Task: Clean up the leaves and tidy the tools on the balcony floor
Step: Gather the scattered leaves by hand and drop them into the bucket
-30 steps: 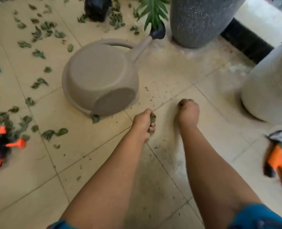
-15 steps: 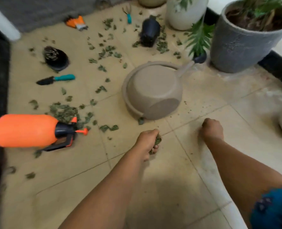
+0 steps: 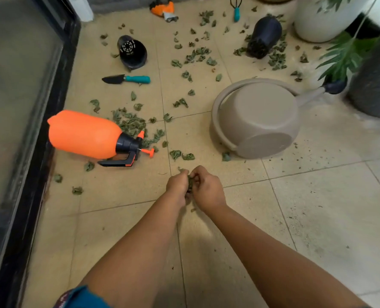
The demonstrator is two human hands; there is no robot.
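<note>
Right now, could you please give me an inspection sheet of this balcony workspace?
Surface: tiled floor, gritty specks on the right.
Job's things: loose leaves; orange sprayer and watering can on their sides; trowel; hand rake.
Clutter: two tipped black pots; gloves.
Grippers: left hand and right hand together grip a leaf clump.
Cables: nothing seen.
Surroundings: glass door; planters.

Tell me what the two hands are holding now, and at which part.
Both the left hand and the right hand grip one small bunch of leaves pressed between them; no particular part can be told.
</note>
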